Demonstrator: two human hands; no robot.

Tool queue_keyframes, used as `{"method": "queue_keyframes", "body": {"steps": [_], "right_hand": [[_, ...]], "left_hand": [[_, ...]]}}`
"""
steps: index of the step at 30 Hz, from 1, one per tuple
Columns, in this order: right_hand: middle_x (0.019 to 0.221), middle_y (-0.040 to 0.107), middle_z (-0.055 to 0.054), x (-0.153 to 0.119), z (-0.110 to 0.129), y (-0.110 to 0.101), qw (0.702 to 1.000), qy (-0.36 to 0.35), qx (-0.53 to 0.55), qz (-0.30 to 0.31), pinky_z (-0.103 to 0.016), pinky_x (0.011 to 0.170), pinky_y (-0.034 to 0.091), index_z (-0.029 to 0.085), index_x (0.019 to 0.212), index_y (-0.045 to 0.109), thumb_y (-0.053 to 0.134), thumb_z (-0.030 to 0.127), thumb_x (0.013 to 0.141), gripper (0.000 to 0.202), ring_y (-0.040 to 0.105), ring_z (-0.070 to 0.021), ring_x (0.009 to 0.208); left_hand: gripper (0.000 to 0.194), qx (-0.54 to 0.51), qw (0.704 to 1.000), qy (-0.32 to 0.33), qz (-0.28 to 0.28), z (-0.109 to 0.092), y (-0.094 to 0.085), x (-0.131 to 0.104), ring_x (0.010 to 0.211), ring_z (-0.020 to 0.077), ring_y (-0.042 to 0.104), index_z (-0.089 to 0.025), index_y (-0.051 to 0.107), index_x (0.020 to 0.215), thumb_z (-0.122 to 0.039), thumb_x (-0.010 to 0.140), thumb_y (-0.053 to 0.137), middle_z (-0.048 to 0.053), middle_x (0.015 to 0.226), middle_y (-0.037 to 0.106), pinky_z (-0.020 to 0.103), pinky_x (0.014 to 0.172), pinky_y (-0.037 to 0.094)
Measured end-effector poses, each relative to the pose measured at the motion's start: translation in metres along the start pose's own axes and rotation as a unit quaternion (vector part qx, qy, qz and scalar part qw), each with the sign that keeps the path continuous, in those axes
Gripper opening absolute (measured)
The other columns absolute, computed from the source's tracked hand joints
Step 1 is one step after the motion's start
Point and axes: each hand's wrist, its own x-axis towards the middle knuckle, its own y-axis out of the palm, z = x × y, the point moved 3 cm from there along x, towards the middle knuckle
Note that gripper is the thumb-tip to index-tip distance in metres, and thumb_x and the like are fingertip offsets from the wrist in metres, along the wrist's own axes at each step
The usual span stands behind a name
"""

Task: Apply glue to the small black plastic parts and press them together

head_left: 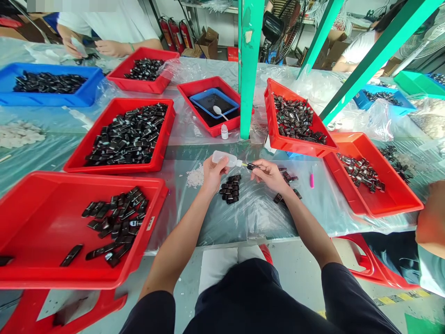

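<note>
My left hand (214, 174) is closed around a translucent squeeze bottle (225, 158), which lies tilted with its thin nozzle pointing right. The nozzle tip meets a small black plastic part (251, 166) pinched in my right hand (269, 174); whether they touch I cannot tell. Beneath my hands, a stack of similar black parts (231, 189) sits in rows on the plastic-covered table (243, 222). More black parts (288, 176) lie under and beside my right wrist, partly hidden. A heap of small whitish pieces (195, 176) rests left of my left hand.
Red trays (158, 185) of black parts stand left and right. A green post (246, 69) rises behind my hands, near a small white bottle (224, 131). A pink-handled tool (312, 180) lies to the right. Co-workers sit across the table and at my right.
</note>
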Motion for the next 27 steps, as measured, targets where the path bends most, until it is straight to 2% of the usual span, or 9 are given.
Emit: {"method": "queue_keyframes", "body": {"steps": [7, 15, 21, 27], "right_hand": [[0.072, 0.071, 0.001, -0.0001, 0.0001, 0.0007, 1.000, -0.010, -0.001, 0.001, -0.026, 0.052, 0.042, 0.022, 0.107, 0.064, 0.072, 0.065, 0.087, 0.048, 0.052, -0.0105, 0.052], [0.076, 0.066, -0.001, -0.0031, 0.0042, 0.0041, 1.000, 0.003, 0.005, -0.013, -0.024, 0.044, 0.032, 0.019, 0.119, 0.072, 0.057, 0.071, 0.094, 0.060, 0.050, -0.0100, 0.052], [0.092, 0.070, -0.004, -0.0053, 0.0092, 0.0026, 0.998, -0.026, -0.016, -0.049, -0.025, 0.054, 0.046, 0.025, 0.126, 0.072, 0.072, 0.058, 0.090, 0.049, 0.059, -0.0137, 0.068], [0.080, 0.067, -0.002, -0.0062, 0.0079, -0.0010, 0.996, -0.037, -0.053, -0.065, -0.028, 0.062, 0.054, 0.023, 0.127, 0.073, 0.072, 0.055, 0.091, 0.048, 0.063, -0.0156, 0.071]], "left_hand": [[0.037, 0.011, 1.000, 0.008, 0.003, -0.0017, 0.0013, -0.0016, 0.051, 0.0085, 0.046, -0.017, 0.076, 0.082, -0.048, 0.067, 0.088, -0.001, 0.062, 0.060, 0.023, 0.049, 0.037], [0.041, 0.007, 1.000, 0.011, 0.004, -0.0022, 0.0012, -0.0015, 0.050, 0.0076, 0.046, -0.017, 0.075, 0.084, -0.053, 0.068, 0.087, -0.003, 0.057, 0.053, 0.021, 0.048, 0.034], [0.039, -0.015, 1.000, 0.006, -0.005, -0.0011, -0.0010, 0.0004, 0.049, 0.0080, 0.047, -0.016, 0.076, 0.083, -0.050, 0.067, 0.088, -0.002, 0.057, 0.053, 0.022, 0.049, 0.035], [0.039, -0.017, 1.000, 0.009, 0.006, 0.0001, -0.0021, 0.0013, 0.051, 0.0084, 0.047, -0.016, 0.075, 0.083, -0.049, 0.068, 0.088, -0.003, 0.057, 0.052, 0.023, 0.050, 0.035]]}}
